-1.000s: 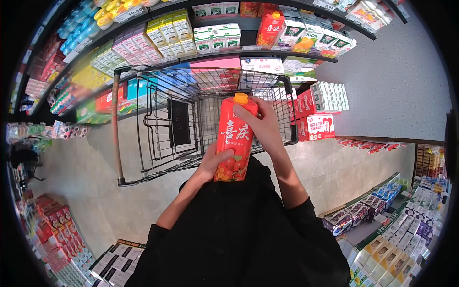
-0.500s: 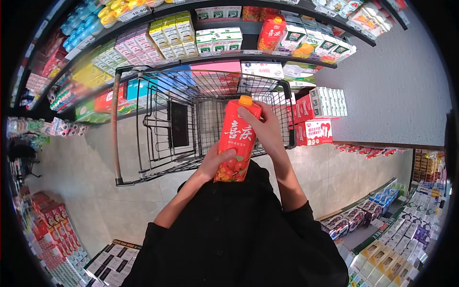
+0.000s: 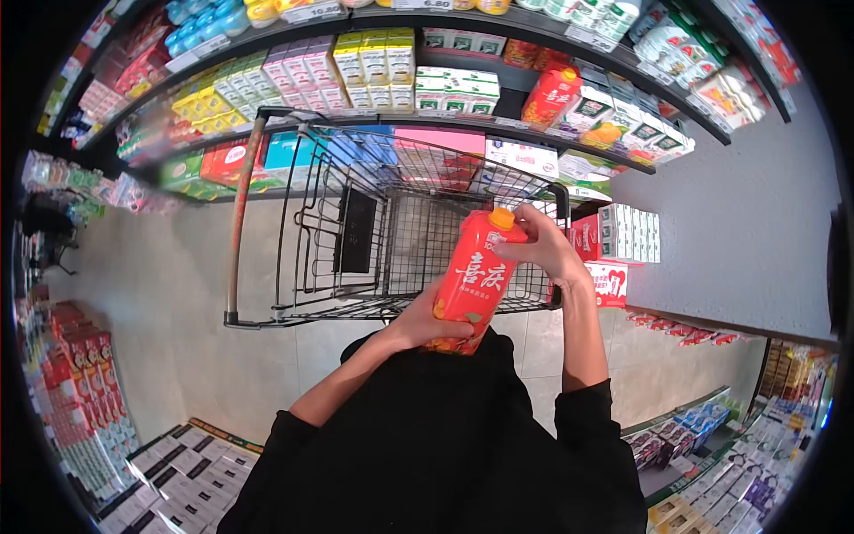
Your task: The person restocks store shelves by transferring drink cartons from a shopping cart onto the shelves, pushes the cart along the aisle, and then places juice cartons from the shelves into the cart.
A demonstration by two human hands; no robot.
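Observation:
In front of my body I hold a red juice carton (image 3: 474, 271) with a yellow-orange cap and white lettering, tilted a little to the right. My left hand (image 3: 425, 322) is wrapped round its lower left side, the thumb lying across the front. Near the top right, beside the cap, my right hand (image 3: 547, 249) grips the carton with bent fingers. Behind the carton stands a wire shopping cart (image 3: 342, 294), its handle at the left. A similar red carton (image 3: 551, 93) stands on the shelf beyond.
Shelves (image 3: 374, 116) packed with boxed drinks run along the far side of the cart. A grey panel (image 3: 729, 214) is at the right. Stacked white boxes (image 3: 191, 476) lie at the lower left, and red boxes (image 3: 84, 383) stand at the left.
The view has shifted, so the shelves and cart sit farther right. The carton tilts more to the right, and my right hand has moved from its front face to its right edge near the cap.

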